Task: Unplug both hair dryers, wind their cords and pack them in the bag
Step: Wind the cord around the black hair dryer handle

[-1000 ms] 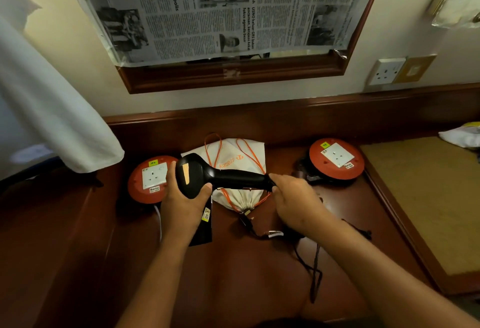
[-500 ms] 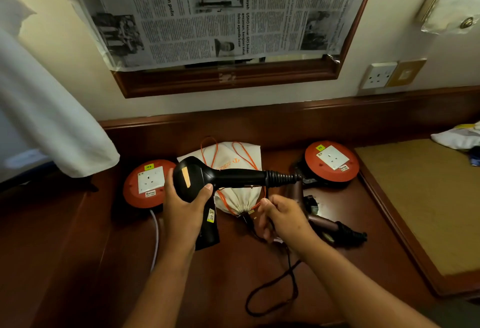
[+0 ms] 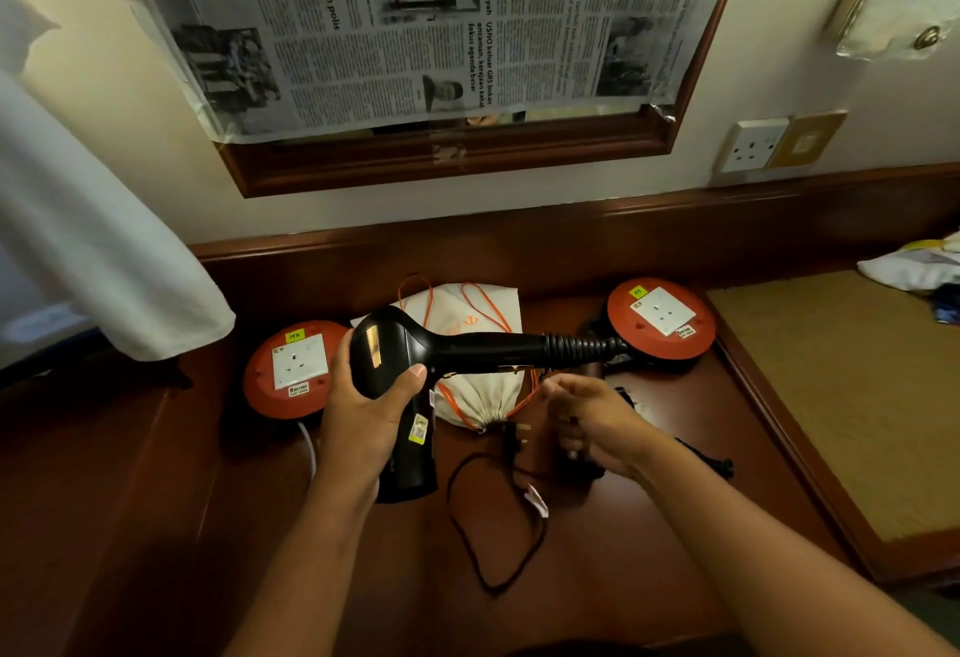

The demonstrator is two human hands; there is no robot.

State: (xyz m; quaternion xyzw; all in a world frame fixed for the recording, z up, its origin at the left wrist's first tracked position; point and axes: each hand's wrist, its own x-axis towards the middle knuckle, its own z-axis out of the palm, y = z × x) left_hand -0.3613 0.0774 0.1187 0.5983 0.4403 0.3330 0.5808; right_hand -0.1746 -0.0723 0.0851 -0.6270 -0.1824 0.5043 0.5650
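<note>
Hanging at far left, a white cloth point(image 3: 93, 261) drapes over the edge of the dark wooden desk point(image 3: 156, 526); beside it lies the left orange socket reel point(image 3: 291, 370), face up, a white cable point(image 3: 310, 448) leaving its near edge; the left hand point(image 3: 363, 417) grips the black hair dryer point(image 3: 415, 360) round its head, thumb curled over the near side, holding it above the desk; the dryer's nozzle points down toward the person, while its handle, the long axis, runs level to the right and ends in a ribbed cord sleeve point(image 3: 582, 348) aimed at the right reel; behind the handle rests the white drawstring bag point(image 3: 478, 391) with orange strings, its gathered neck toward the person; below it the plug point(image 3: 514, 440) and a loose loop of black cord point(image 3: 493, 526) with a white tag lie on the desk; the right hand point(image 3: 587, 422) hovers beneath the handle, fingers curled round a strand of cord, though the grip is partly hidden; a second dryer point(image 3: 701, 456), mostly hidden behind this hand, lies on the desk; the right orange socket reel point(image 3: 660, 318) stands near the wall; a tan mat point(image 3: 857, 396) fills the right. Compared with half a second ago, the right hand has risen nearer the handle and now covers more of the second dryer; the cord loop has drawn in; the black dryer keeps its orientation.
</note>
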